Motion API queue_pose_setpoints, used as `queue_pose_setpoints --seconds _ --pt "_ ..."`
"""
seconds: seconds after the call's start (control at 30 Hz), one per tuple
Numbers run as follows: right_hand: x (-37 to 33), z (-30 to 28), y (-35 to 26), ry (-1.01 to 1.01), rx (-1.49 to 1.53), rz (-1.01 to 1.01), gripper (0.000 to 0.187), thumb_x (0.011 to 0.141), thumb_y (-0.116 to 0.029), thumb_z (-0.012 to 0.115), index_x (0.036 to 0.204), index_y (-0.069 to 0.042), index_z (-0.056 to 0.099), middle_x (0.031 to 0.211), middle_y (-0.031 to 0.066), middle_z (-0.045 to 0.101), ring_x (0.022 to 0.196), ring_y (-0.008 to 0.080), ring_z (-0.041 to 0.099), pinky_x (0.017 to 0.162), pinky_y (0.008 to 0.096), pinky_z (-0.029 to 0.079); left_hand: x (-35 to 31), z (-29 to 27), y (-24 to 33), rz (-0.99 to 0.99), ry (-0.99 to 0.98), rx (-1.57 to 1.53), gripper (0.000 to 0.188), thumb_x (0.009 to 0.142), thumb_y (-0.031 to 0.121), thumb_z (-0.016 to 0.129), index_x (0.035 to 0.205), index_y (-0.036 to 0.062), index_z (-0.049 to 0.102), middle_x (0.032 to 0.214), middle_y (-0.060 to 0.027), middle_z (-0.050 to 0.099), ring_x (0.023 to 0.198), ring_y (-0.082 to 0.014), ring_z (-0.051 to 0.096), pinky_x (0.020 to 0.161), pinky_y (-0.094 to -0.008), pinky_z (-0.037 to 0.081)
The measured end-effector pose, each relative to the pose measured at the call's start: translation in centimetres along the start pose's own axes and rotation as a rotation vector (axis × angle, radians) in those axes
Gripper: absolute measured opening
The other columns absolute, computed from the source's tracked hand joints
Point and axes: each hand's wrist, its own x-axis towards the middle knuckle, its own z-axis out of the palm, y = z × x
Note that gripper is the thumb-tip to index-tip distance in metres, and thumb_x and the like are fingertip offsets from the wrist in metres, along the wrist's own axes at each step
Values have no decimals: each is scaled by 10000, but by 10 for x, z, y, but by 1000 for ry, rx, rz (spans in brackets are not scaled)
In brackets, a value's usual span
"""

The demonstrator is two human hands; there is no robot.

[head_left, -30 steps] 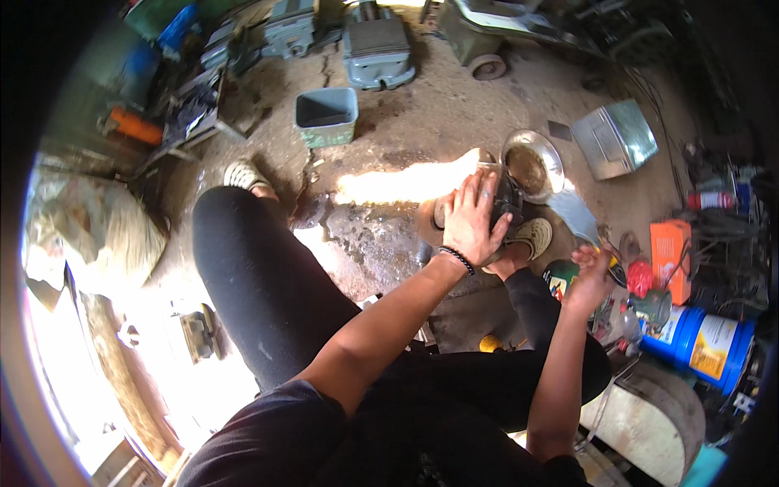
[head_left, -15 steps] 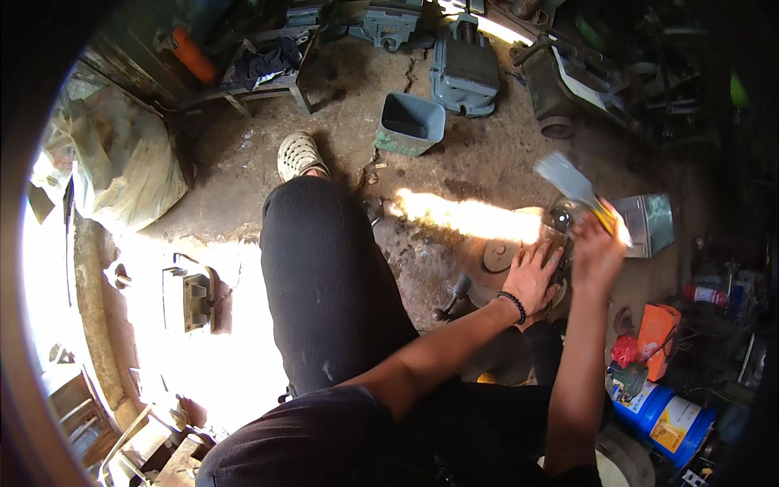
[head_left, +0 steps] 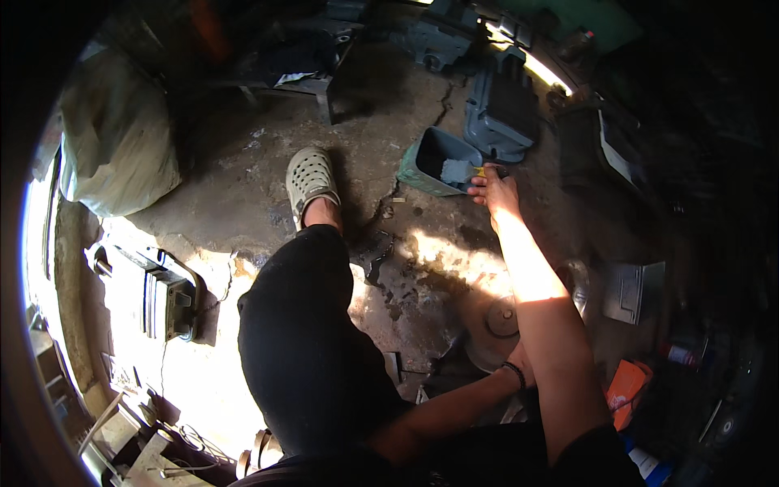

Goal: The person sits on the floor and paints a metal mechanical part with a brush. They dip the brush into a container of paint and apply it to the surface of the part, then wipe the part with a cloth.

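Note:
My right hand (head_left: 498, 193) reaches far forward with its fingers closed round the yellow handle of a flat paintbrush (head_left: 458, 171). The brush's pale bristles lie at the mouth of a grey-green rectangular bin (head_left: 415, 172), over its near right rim; whether they touch the inside I cannot tell. Beside my body, my left hand (head_left: 522, 359), with a dark beaded bracelet at the wrist, rests by a round metal part (head_left: 495, 325) on the floor. My right forearm covers much of that part and hides the left fingers.
Grey machine castings (head_left: 501, 109) stand just beyond the bin. A low bench (head_left: 323, 85) is at the far left, near a large pale sack (head_left: 118, 134). To my right lie a metal box (head_left: 634, 292) and an orange box (head_left: 626, 391). A handled metal device (head_left: 174, 300) sits in sunlight.
My right hand has carried the paintbrush forward and left, from above the round part to the bin. My left hand has drawn back slightly towards me. The view has shifted.

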Motion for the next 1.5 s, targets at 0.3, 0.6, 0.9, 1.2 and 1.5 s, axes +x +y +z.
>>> queue_pose_setpoints --seconds 0.3,0.6,0.9,1.2,1.5 --pt "84 42 28 123 -671 -41 280 917 -252 643 1094 -35 664 945 148 718 781 297 709 690 432 542 11 -31 63 -117 -174 719 608 932 377 513 1482 131 434 1560 -156 360 1478 -340 253 1192 -617 119" --pt "66 166 -100 -56 -917 -952 381 888 -283 679 1184 -44 658 849 170 683 805 328 684 758 433 520 7 -35 62 -153 -162 728 777 857 323 624 1548 123 333 1630 -178 191 1524 -366 111 1190 -624 138" --pt "95 321 -129 26 -1029 -1068 483 856 -289 719 1280 -76 625 976 137 715 924 334 686 869 430 540 4 -43 37 -32 150 658 788 822 340 664 1529 135 384 1639 -178 150 1519 -387 113 1179 -651 134" --pt "89 328 -161 -109 -824 -1042 193 901 -177 639 1030 -41 685 889 193 718 867 369 699 775 403 544 13 -66 45 -97 55 727 722 878 370 595 1517 109 386 1619 -211 179 1506 -408 145 1171 -666 129" --pt "-18 89 -243 -98 196 -1093 203 975 -88 514 1152 -26 593 821 23 605 602 132 554 578 293 479 5 -18 33 -106 57 896 669 933 401 526 1506 82 389 1600 -244 207 1494 -428 177 1163 -682 123"
